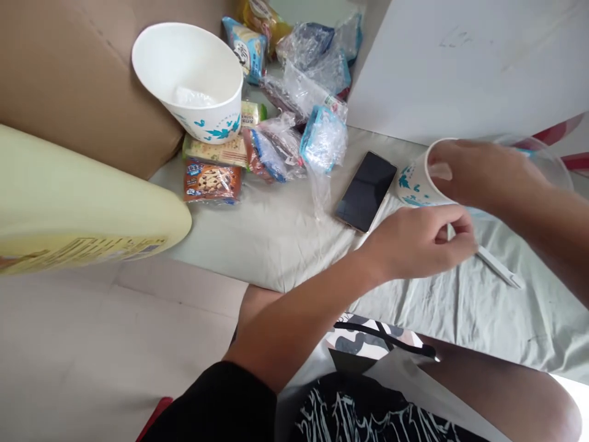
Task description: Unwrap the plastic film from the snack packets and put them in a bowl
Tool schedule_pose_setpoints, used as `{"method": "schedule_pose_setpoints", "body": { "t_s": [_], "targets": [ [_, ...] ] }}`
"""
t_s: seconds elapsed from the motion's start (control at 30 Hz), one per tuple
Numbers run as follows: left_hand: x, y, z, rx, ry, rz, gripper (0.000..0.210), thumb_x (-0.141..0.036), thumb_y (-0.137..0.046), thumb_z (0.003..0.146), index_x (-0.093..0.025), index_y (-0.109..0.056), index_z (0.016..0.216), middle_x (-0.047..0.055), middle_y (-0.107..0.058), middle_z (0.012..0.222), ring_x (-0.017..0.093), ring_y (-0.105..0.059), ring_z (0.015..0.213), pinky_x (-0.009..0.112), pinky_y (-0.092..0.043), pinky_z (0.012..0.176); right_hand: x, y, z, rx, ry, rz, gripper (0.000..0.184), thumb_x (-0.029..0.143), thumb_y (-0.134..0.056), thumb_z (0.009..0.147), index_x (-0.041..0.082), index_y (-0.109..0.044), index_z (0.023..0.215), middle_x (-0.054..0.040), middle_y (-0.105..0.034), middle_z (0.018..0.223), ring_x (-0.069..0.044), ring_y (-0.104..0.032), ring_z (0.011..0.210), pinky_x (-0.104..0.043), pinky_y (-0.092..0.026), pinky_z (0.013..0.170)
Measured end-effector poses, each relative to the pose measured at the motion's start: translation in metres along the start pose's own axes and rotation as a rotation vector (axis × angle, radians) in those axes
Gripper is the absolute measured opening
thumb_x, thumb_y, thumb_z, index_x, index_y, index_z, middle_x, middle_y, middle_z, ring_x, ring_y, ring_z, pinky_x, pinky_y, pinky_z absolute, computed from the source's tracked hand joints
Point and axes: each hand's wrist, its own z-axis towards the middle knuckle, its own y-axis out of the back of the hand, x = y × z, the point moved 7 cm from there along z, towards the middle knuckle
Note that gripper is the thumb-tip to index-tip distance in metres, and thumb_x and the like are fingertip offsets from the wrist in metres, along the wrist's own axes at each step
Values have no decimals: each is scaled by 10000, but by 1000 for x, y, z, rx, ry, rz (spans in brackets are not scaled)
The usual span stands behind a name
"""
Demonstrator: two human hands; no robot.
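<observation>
My left hand (426, 241) is above the cloth, thumb and forefinger curled together in a loop. Whatever they pinch, if anything, is too hidden to name. A slim white stick-like object (499, 268) extends from just beyond these fingertips; whether they touch it I cannot tell. My right hand (492, 175) reaches over a white paper tub (416, 184) with teal leaf prints, its fingers inside the mouth and mostly hidden. The tub lies tilted. Behind the right wrist is a clear plastic container (547, 159), partly covered.
A larger paper tub (207, 120) leans on packaged snacks (212, 182) and crumpled plastic wrappers (322, 141). A dark phone (367, 191) lies on the pale cloth (276, 239). At left are a yellow package (83, 196) and a cardboard box (69, 73); a white panel (460, 67) stands behind.
</observation>
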Motion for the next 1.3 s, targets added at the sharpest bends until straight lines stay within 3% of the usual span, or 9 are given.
{"method": "schedule_pose_setpoints", "body": {
  "t_s": [0.1, 0.2, 0.27, 0.33, 0.4, 0.53, 0.77, 0.93, 1.3],
  "targets": [
    [-9, 9, -6, 12, -6, -10, 151, -234, -564, 853, -224, -494, 720, -44, -529, 610, 124, -511, 597, 294, -394, 622, 8, 11, -8, 33, 16, -251, 316, 463, -608, 925, 179, -733, 983, -159, -698, 1218, -373, -590, 1183, -536, -437, 823],
    [-17, 25, -12, -94, -59, -3, 178, -212, -564, 861, -230, -468, 712, -52, -504, 579, 121, -489, 578, 295, -394, 636, 15, 46, -14, -155, 27, -247, 607, 722, -444, 939, 204, -750, 1023, -146, -712, 1108, -405, -604, 1173, -576, -438, 776],
    [-22, 38, -16, -216, -114, -31, 187, -225, -576, 860, -232, -465, 710, -59, -476, 566, 115, -468, 564, 288, -388, 628, 42, 69, -13, -312, 167, -66, 502, 597, -466, 980, 202, -704, 1179, -153, -711, 1090, -356, -648, 1127, -524, -500, 790],
    [-25, 49, -19, -356, -168, -84, 196, -246, -590, 857, -231, -463, 708, -61, -457, 574, 108, -453, 561, 280, -380, 608, 86, 71, -3, -236, 383, 144, 365, 415, -631, 934, 213, -670, 1236, -123, -712, 1170, -281, -691, 1049, -464, -554, 848],
    [-25, 57, -21, -475, -206, -121, 205, -243, -588, 857, -228, -454, 703, -61, -429, 579, 103, -425, 554, 275, -368, 584, 129, 66, 15, -179, 463, 194, 608, 270, -737, 856, 167, -550, 1426, -155, -598, 1431, -345, -592, 1284, -491, -524, 1002],
    [-23, 60, -24, -581, -244, -106, 209, -202, -552, 875, -224, -443, 698, -59, -373, 573, 99, -384, 547, 275, -331, 562, 183, 49, 38, -118, 542, 125, 907, 168, -783, 810, 17, -313, 1571, -229, -571, 1412, -387, -468, 1391, -564, -316, 1203],
    [-23, 57, -23, -572, -301, -159, 219, -174, -601, 858, -223, -473, 687, -62, -306, 570, 105, -345, 546, 284, -303, 555, 159, 30, 24, -101, 528, 450, 717, 324, -752, 840, 155, -476, 1481, -187, -399, 1551, -309, -462, 1390, -487, -428, 1113],
    [-19, 52, -15, -574, -268, -231, 235, -109, -578, 845, -220, -464, 672, -60, -326, 576, 102, -336, 549, 275, -317, 552, 152, 33, 40, -15, 309, 789, 504, 137, -403, 998, 164, -443, 1500, -116, -619, 1424, -227, -551, 1342, -449, -406, 1154],
    [-15, 50, -12, -573, -264, -227, 249, -106, -574, 845, -217, -455, 658, -60, -346, 571, 97, -356, 550, 269, -337, 556, 150, 23, 40, 132, 240, 570, 658, 175, -668, 813, 138, -496, 1447, -115, -647, 1247, -244, -618, 1070, -426, -495, 979]
  ]
}}
